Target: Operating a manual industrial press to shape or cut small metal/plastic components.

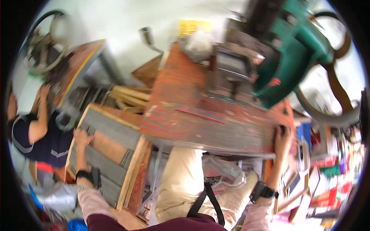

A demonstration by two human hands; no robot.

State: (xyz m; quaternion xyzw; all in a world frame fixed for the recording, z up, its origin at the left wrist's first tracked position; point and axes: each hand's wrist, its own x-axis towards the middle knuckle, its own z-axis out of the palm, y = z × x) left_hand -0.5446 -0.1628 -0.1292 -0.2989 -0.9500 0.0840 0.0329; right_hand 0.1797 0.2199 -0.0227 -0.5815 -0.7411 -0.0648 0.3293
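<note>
While your left hand (81,137) lies flat, fingers (88,138) spread and released, on the grey ribbed sheets in the wooden tray (133,165) at your left, it steadies that stack. Your right hand (282,140) curls its fingers (284,131) over the near right edge of the worn red counter (200,119), seemingly bracing you. Beyond stands a green machine (289,57); another person (34,131) works far left.

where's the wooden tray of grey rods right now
In the head view the wooden tray of grey rods sits at lower left, beside the worn red worktable. The person's left hand rests on its left part.
</note>
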